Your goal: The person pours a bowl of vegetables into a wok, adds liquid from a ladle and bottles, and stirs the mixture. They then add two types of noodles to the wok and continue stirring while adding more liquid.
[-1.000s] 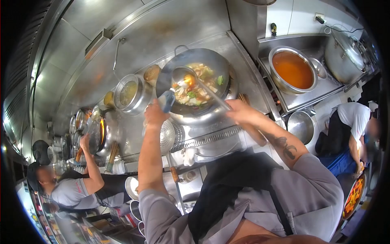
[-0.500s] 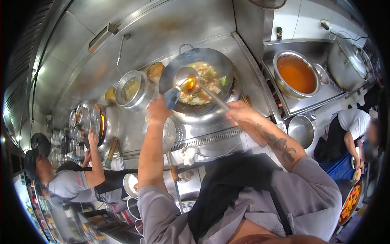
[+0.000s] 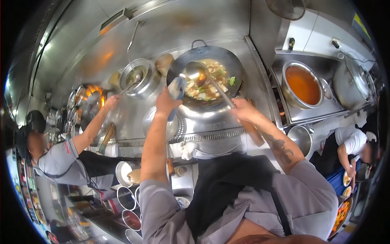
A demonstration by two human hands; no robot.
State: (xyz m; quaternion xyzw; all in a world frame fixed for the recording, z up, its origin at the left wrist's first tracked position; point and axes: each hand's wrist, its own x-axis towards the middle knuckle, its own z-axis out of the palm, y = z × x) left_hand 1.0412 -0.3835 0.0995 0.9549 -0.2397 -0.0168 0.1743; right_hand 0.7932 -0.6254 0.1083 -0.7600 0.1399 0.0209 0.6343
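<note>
A dark wok (image 3: 191, 54) stands on the range, with chopped vegetables and pale pieces in brown broth (image 3: 217, 75) inside it. My right hand (image 3: 245, 110) is closed around the handle of a metal ladle (image 3: 197, 69), whose bowl hangs over the left part of the broth. At the wok's near left rim, my left hand (image 3: 167, 103) grips a blue and white bottle (image 3: 176, 88), its neck up and blurred by motion; its label cannot be read. Beneath my left forearm lies a perforated strainer (image 3: 151, 120), partly hidden.
Left of the wok stand a metal pot (image 3: 143, 94) and a round tan container (image 3: 164, 64). A co-worker (image 3: 57, 156) reaches a tool into that pot, near a flaming burner (image 3: 96, 92). At right are a pot of orange-brown liquid (image 3: 302, 86), a lidded pot (image 3: 351, 83) and another person (image 3: 345, 142).
My left hand has drawn the bottle away from the ladle and turned it more upright. The ladle bowl has tipped over the broth. The co-worker's arm at left has swung to the metal pot.
</note>
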